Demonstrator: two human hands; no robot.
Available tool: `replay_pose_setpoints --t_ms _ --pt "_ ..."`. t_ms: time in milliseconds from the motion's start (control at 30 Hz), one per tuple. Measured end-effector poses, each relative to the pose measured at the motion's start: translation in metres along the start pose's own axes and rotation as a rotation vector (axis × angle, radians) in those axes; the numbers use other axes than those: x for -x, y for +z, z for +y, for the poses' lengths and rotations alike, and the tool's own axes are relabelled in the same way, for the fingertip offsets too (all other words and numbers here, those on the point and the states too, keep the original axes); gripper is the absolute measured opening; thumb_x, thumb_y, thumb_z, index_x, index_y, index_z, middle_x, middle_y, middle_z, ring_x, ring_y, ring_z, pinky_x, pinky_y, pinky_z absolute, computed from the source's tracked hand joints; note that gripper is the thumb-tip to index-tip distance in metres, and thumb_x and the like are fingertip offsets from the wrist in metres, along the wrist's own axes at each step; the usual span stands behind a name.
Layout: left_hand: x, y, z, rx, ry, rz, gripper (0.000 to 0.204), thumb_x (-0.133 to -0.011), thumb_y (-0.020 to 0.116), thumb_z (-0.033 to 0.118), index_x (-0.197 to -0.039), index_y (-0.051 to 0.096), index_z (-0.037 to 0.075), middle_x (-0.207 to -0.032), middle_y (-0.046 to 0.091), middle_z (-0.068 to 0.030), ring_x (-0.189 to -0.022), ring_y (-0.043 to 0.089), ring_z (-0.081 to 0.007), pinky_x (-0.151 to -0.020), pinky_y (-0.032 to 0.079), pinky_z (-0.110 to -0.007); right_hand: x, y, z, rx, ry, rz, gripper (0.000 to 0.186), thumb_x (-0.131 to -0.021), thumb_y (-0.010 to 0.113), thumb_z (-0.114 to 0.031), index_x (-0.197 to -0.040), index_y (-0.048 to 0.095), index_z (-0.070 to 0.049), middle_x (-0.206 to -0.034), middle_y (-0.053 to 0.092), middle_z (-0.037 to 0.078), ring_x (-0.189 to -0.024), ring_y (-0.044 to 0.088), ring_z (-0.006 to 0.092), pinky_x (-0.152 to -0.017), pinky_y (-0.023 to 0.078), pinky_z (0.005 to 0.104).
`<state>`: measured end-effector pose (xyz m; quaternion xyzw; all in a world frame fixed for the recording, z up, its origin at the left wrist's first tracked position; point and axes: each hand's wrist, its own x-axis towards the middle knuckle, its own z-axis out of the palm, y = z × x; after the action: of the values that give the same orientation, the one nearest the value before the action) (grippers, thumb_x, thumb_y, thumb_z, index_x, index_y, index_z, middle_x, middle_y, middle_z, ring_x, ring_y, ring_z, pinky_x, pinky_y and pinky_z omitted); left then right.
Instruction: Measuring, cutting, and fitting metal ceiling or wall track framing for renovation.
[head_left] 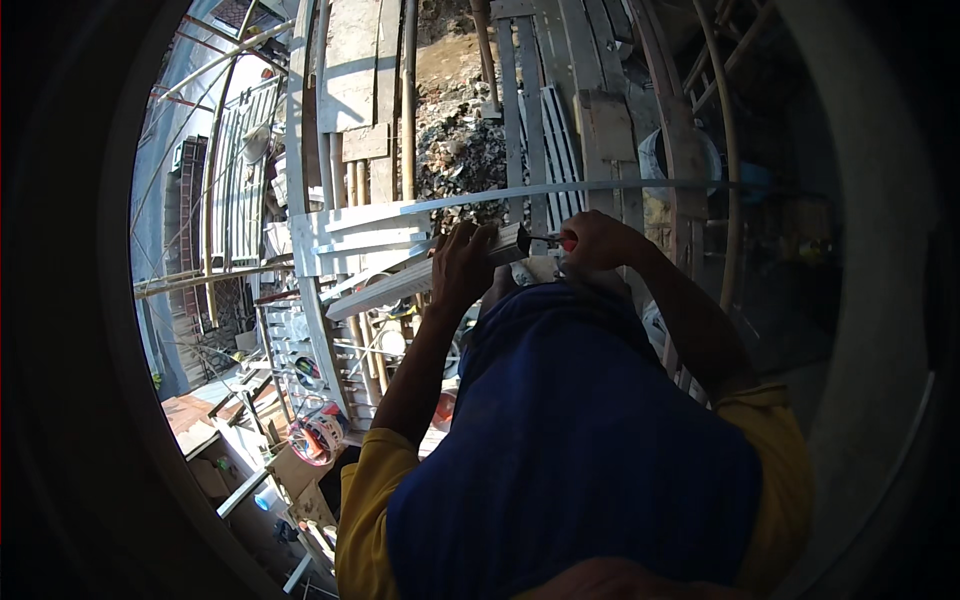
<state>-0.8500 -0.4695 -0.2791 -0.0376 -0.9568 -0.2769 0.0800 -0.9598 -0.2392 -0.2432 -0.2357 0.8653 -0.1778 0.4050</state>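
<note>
- Two hands of mine were busy: the left hand (465,262) lay closed over a pale box-shaped bar (390,288), near its dark right end.
- My right hand (603,240) was curled round a red-handled tool (569,241), whose thin shaft pointed at that end (whether it touched, I couldn't tell).
- The box-shaped bar slanted off to my left, nearer me than the pale boards (345,223).
- I judged it stiff, light for its length, probably thin metal and apt to slip; the best hold seemed around its sides, back from the end's edges.
</note>
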Motion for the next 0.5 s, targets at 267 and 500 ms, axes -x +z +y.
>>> replay_pose_setpoints --t_ms 267,500 --pt "0.007 0.002 0.003 -0.012 0.112 -0.072 0.024 -0.075 0.068 0.012 -0.098 0.062 0.014 -0.090 0.058 -0.0066 -0.087 0.060 -0.0287 -0.075 0.046 -0.042 -0.016 0.009 0.041 -0.422 -0.119 -0.503 0.043 -0.058 0.070 -0.009 -0.101 0.068 -0.002 -0.082 0.063 0.005 -0.064 0.057 0.0165 -0.059 0.047 0.0331" --pt "0.009 -0.002 0.003 -0.024 0.153 -0.132 0.021 -0.078 0.065 0.017 -0.098 0.061 0.015 -0.087 0.057 -0.0050 -0.086 0.059 -0.0259 -0.078 0.044 -0.040 -0.037 0.024 0.061 -0.696 -0.127 -0.809 0.040 -0.057 0.067 -0.003 -0.096 0.066 0.003 -0.076 0.060 0.007 -0.057 0.056 0.0148 -0.048 0.044 0.0284"
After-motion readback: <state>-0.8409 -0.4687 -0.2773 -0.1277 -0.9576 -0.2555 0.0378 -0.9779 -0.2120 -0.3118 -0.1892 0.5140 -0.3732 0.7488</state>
